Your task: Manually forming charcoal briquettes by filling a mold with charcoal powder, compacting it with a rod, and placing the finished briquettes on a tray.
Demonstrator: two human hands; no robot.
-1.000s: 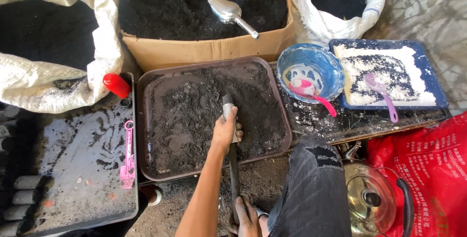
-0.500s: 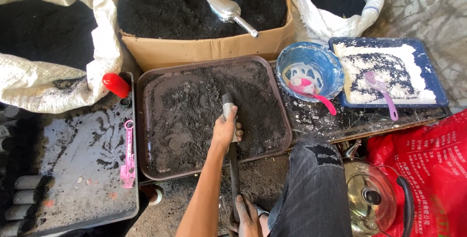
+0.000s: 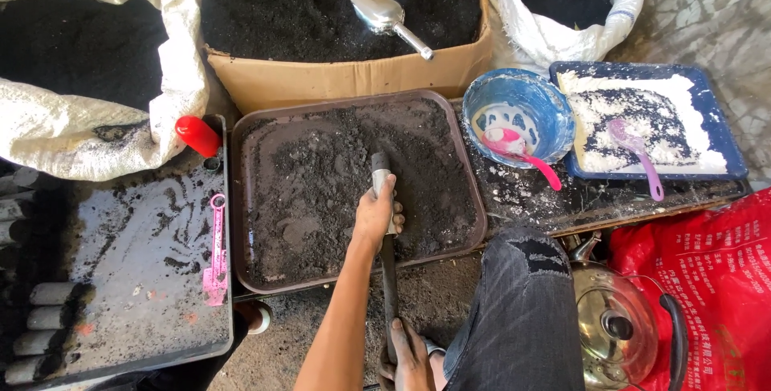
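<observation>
A brown tray (image 3: 257, 130) holds dark, clumpy powder (image 3: 321, 190). A thin dark metal tube (image 3: 379, 164) stands with its upper end in the powder and runs down toward me. My left hand (image 3: 377, 216) is wrapped around the tube near its top, over the tray's front half. My right hand (image 3: 411, 357), blackened with powder, grips the tube's lower end at the bottom edge of the view, next to my knee in dark jeans (image 3: 522, 311).
Behind the tray, a cardboard box (image 3: 353, 82) of black powder holds a metal scoop (image 3: 385, 14). White sacks (image 3: 173, 54) flank it. A blue bowl (image 3: 520, 114) and blue tray (image 3: 723, 138) of white powder lie right, a kettle (image 3: 618, 327) below, a black tray (image 3: 136, 254) left.
</observation>
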